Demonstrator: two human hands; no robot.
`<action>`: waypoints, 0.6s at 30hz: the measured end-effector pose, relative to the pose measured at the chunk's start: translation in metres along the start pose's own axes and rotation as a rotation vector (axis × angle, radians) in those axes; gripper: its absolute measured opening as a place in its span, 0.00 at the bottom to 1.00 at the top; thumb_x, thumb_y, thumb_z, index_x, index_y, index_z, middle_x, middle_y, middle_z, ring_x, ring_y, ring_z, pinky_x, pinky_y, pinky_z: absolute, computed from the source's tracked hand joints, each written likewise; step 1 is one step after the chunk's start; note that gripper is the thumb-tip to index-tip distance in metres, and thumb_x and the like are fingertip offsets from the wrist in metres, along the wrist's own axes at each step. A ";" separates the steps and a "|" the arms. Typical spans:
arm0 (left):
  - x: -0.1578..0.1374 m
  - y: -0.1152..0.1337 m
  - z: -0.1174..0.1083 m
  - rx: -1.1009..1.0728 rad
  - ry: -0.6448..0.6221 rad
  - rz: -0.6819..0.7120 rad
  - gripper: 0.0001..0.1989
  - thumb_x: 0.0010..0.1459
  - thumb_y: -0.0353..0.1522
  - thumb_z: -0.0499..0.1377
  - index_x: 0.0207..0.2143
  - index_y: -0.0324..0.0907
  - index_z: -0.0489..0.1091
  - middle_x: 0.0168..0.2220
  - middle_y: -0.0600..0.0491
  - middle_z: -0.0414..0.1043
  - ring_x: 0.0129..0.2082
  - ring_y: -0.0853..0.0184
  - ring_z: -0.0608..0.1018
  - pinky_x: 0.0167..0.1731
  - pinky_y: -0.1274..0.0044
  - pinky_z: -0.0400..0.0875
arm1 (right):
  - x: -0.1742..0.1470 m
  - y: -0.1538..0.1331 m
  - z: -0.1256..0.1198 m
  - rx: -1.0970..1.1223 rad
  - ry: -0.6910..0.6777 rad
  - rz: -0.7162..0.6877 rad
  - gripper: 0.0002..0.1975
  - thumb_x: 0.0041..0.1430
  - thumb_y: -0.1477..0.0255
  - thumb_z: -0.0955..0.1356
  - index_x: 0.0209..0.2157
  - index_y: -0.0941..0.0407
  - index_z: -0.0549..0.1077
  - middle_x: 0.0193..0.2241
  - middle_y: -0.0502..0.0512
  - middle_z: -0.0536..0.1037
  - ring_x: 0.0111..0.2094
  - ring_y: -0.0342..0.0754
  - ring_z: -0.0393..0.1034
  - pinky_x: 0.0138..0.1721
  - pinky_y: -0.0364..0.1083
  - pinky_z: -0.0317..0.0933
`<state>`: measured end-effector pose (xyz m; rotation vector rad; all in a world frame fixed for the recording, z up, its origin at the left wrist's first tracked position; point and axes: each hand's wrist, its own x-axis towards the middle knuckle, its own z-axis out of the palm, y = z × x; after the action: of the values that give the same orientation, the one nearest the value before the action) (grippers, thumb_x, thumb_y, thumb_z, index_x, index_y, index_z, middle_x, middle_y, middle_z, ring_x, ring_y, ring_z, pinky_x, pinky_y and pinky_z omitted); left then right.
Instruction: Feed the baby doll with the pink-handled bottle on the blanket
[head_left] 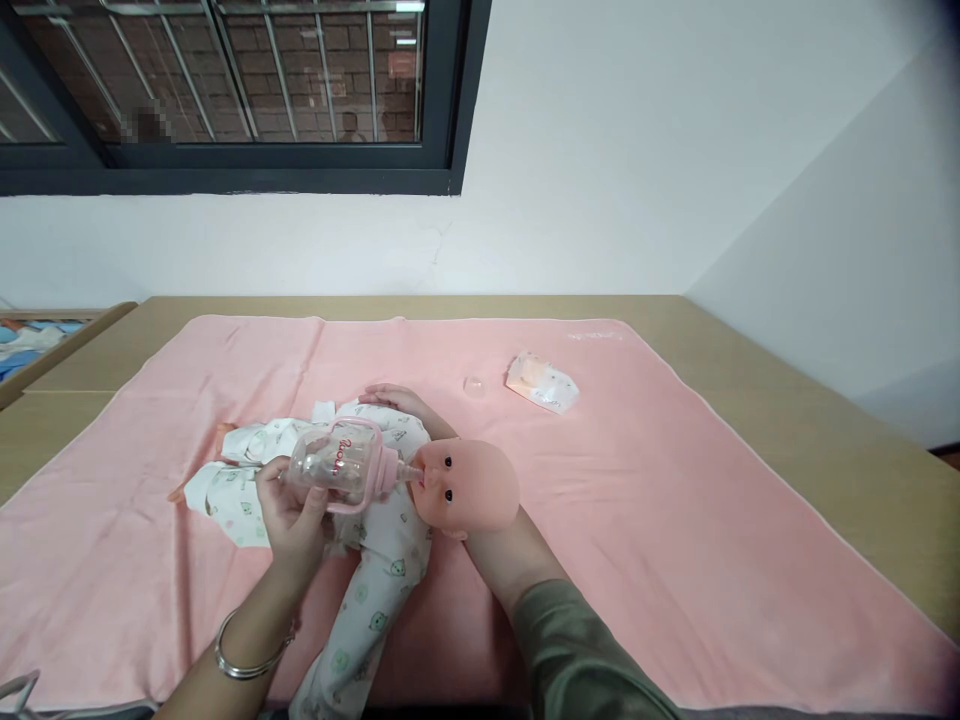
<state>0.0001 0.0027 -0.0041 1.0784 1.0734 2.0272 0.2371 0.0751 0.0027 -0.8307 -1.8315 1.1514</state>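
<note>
A bald baby doll (480, 485) in a white printed outfit lies on its back across my right forearm, head to the right. My left hand (292, 520) is closed round the base of a clear baby bottle (334, 465) with pink handles and a pink collar. The bottle lies nearly level above the doll's body, its teat touching the doll's mouth. Under the doll's neck passes my right arm; my right hand (394, 397) curves round the far side of the doll, fingers against its outfit. Part of that hand is hidden behind the doll.
A pink blanket (675, 560) covers much of the wooden surface (750, 390). Beyond the doll lie a small clear cap (473, 386) and a white and orange packet (542, 383). A white wall and a barred window (300, 155) rise behind.
</note>
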 end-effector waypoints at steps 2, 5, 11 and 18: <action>0.000 0.001 0.001 0.003 -0.002 0.005 0.31 0.53 0.42 0.79 0.49 0.47 0.64 0.43 0.53 0.79 0.30 0.65 0.83 0.25 0.76 0.81 | -0.012 -0.004 -0.003 -0.011 0.002 0.003 0.29 0.45 0.65 0.76 0.53 0.44 0.81 0.62 0.48 0.79 0.70 0.59 0.64 0.68 0.58 0.66; 0.000 0.002 0.001 0.020 0.002 0.017 0.30 0.53 0.43 0.79 0.49 0.47 0.65 0.43 0.52 0.79 0.31 0.65 0.83 0.24 0.77 0.81 | -0.013 -0.007 -0.003 -0.006 -0.009 0.002 0.29 0.47 0.66 0.75 0.55 0.41 0.80 0.62 0.46 0.79 0.70 0.57 0.63 0.70 0.58 0.64; 0.000 0.002 0.002 0.018 0.000 0.029 0.30 0.54 0.43 0.78 0.50 0.46 0.67 0.44 0.50 0.81 0.32 0.64 0.84 0.24 0.75 0.83 | -0.007 -0.003 -0.001 -0.031 -0.029 0.030 0.31 0.48 0.64 0.76 0.57 0.41 0.79 0.63 0.47 0.78 0.72 0.58 0.61 0.71 0.58 0.64; 0.001 -0.001 0.001 0.010 0.002 0.052 0.29 0.53 0.42 0.79 0.49 0.46 0.67 0.42 0.52 0.81 0.32 0.64 0.84 0.26 0.77 0.82 | -0.002 -0.002 0.000 -0.014 -0.043 0.041 0.34 0.50 0.66 0.78 0.61 0.40 0.76 0.61 0.47 0.79 0.72 0.61 0.63 0.71 0.61 0.65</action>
<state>0.0001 0.0046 -0.0044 1.1203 1.0677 2.0659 0.2383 0.0726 0.0039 -0.8610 -1.8680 1.1917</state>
